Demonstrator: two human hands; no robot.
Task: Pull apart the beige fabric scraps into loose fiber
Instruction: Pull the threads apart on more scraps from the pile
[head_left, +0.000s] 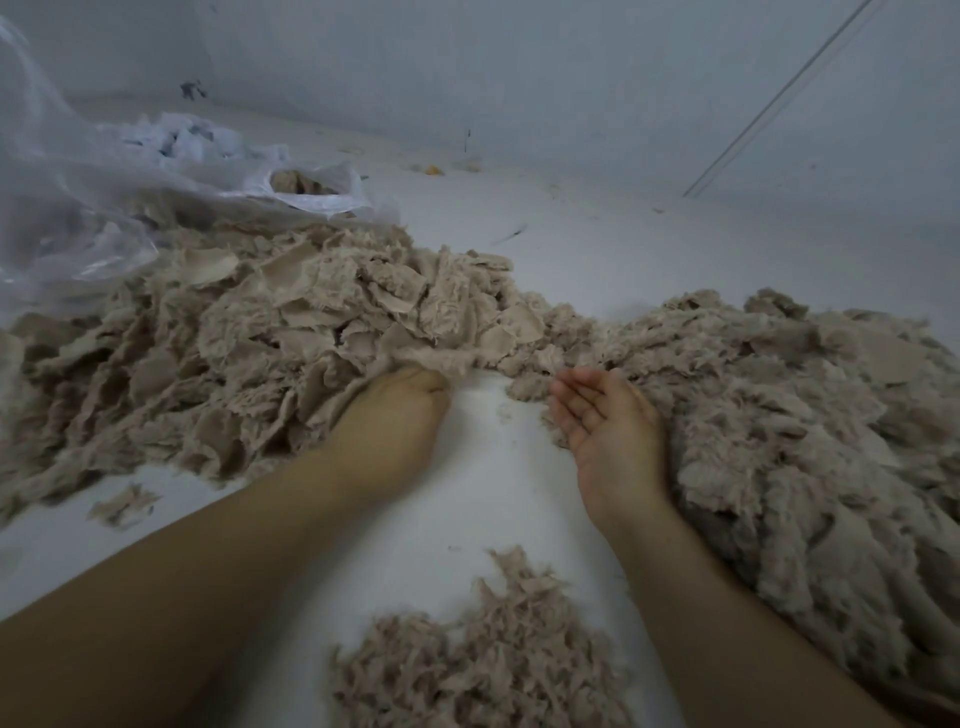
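The step in hand looks like fetching the next piece: the left hand (395, 410) is at the near edge of the scrap heap (249, 332), its grip closed on a fuzzy scrap (436, 358) at the rim of the heap. The right hand (608, 431) lies palm up just right of the heap, fingers straight, its grip open and empty, its back resting against the fluffed fiber pile (779, 415).

The beige scraps, still flat and torn-edged, make up the heap; the looser, woolly stuff sits right of it, and a smaller tuft pile (483, 660) lies nearer the person than the heap.

Next, I judge, the scrap must be lifted free of the heap and the right hand brought over to take its other edge, so the two can tug it apart.

Behind the heap lies a clear plastic bag (130, 176) with a little beige material at its mouth. One stray scrap (122, 504) sits on the white floor (597, 249) in front of the heap. Nothing blocks the hands; the neighbouring scraps may cling and come along.
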